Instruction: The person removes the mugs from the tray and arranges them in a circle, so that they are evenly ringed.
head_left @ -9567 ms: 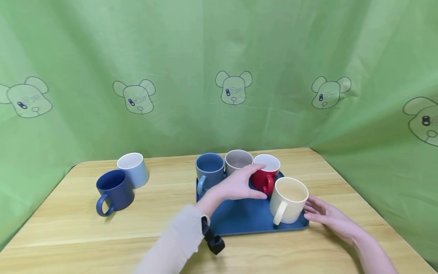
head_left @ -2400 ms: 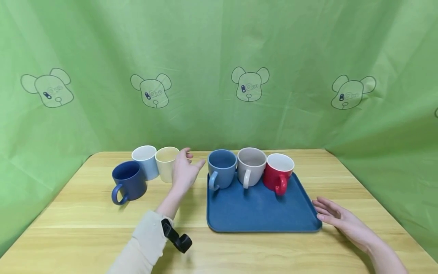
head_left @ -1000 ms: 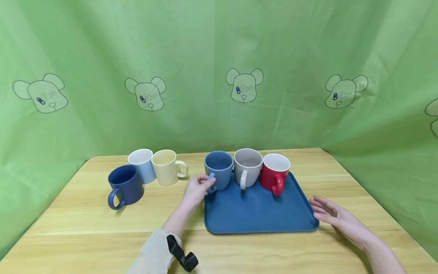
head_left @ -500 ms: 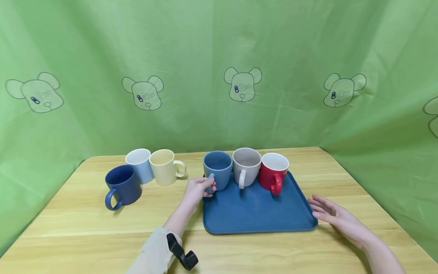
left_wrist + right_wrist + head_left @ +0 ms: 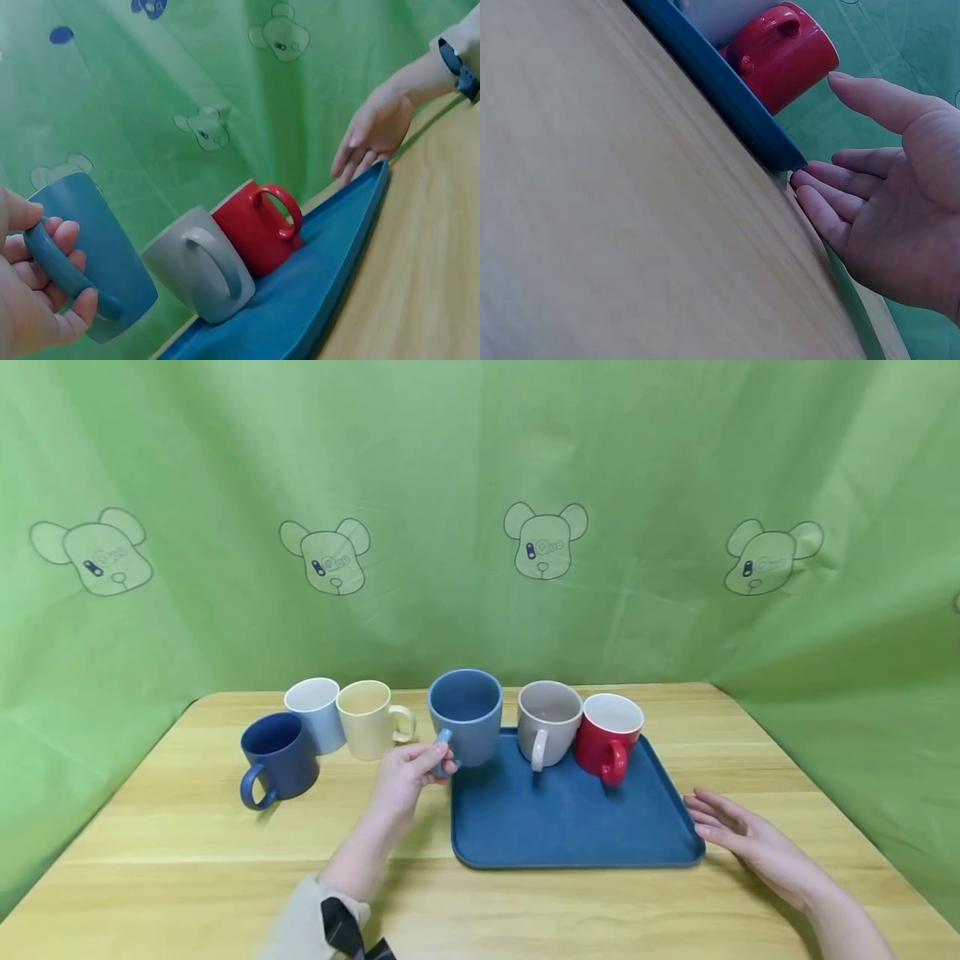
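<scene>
- A grey-blue mug (image 5: 468, 733) is being held over the tray (image 5: 577, 827), back left.
- Its handle (image 5: 61, 268) is being pinched by the left grip (image 5: 401, 781).
- The right grip (image 5: 757, 843) is being held spread beside the tray.

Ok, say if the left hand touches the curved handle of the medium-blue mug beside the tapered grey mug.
Touching. The left wrist view shows the left hand gripping the curved handle of the medium-blue mug, no gap showing.
</scene>
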The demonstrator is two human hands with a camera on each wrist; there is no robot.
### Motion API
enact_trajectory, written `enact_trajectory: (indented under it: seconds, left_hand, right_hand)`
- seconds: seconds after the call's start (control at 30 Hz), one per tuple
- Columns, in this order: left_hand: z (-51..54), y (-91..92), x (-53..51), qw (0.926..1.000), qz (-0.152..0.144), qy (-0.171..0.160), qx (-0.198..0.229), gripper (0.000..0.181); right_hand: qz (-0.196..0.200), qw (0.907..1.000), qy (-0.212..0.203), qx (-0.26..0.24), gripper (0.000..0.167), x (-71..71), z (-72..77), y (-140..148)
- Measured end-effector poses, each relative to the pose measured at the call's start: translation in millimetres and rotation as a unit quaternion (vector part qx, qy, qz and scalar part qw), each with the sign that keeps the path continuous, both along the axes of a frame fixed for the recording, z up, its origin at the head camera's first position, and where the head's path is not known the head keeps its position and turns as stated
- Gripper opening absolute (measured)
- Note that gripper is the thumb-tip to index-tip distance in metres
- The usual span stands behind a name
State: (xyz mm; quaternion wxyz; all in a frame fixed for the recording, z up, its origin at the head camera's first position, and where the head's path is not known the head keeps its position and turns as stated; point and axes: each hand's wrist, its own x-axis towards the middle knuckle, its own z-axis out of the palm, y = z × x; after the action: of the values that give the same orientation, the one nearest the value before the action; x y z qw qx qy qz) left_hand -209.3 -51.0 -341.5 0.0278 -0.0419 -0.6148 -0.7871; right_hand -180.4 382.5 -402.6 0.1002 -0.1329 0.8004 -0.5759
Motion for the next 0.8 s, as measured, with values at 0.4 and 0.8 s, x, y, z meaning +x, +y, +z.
enact_trajectory:
  seconds: [0.4,0.8]
  left_hand:
    - [8.4,-57.3,45.5,0.9988,0.049,-0.005,-0.004,0.014]
    - [-17.9,-109.1,82.3,0.9956,0.086,0.022,-0.03,0.022]
  right_hand:
    - [0.014,0.9999,0.008,-0.004,0.061,-3.4,2.0,-0.5]
    - [0.007,1.0,0.001,0.004,0.063,-1.3,-2.0,0.2]
